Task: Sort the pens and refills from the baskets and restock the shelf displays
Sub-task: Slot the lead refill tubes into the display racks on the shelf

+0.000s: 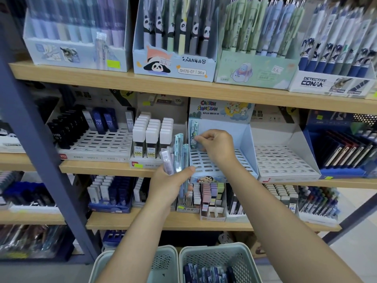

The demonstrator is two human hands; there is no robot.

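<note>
Early stage: right hand [216, 147] pinches one refill case [194, 134] into the near-empty Shinchan tray [247, 137]; left hand [173, 183] grips spare refill cases [179, 154]; baskets [240, 256] still loaded.

My fingers [201, 137] work at the middle shelf [106, 167], a pale wooden board. Right under them sits the Crayon Shinchan display box [247, 139], its slotted tray nearly bare. Left of my fingers stand the white-capped lead box [152, 139] and the HB 07 tray [98, 139]; right of them, another slotted tray [285, 160]. Above, the top shelf [183, 86] carries the panda pen box [173, 64]. Below, the lower shelf [142, 221] holds small refill boxes.
</note>
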